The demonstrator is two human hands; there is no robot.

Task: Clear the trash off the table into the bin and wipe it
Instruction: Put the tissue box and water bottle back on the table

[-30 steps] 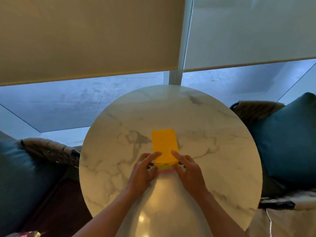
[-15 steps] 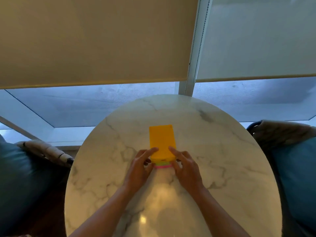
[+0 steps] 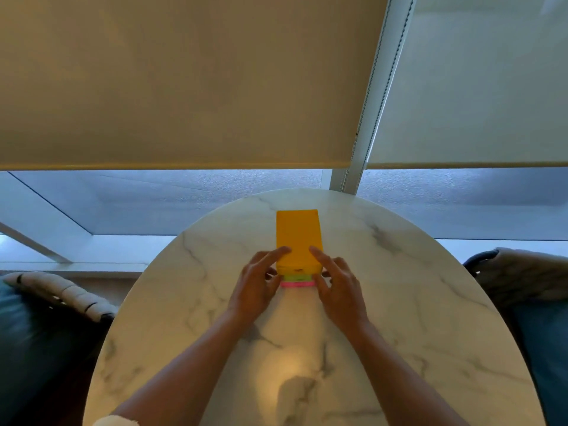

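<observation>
1. Left hand [image 3: 256,290] grips the near-left end of the folded cloth stack [image 3: 298,241], forefinger lying on top, thumb at the side.
2. Right hand [image 3: 338,289] grips the near-right end the same way.
3. Stack: orange on top, green and pink edges showing beneath, flat on the round marble table [image 3: 415,302], toward its far middle.
4. Cushioned chairs [image 3: 522,278] flank the table; roller blinds [image 3: 184,87] behind.

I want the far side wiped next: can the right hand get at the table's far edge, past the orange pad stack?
Probably yes. The right hand holds the orange pad stack; the marble table beyond looks bare, nothing blocking.
</observation>
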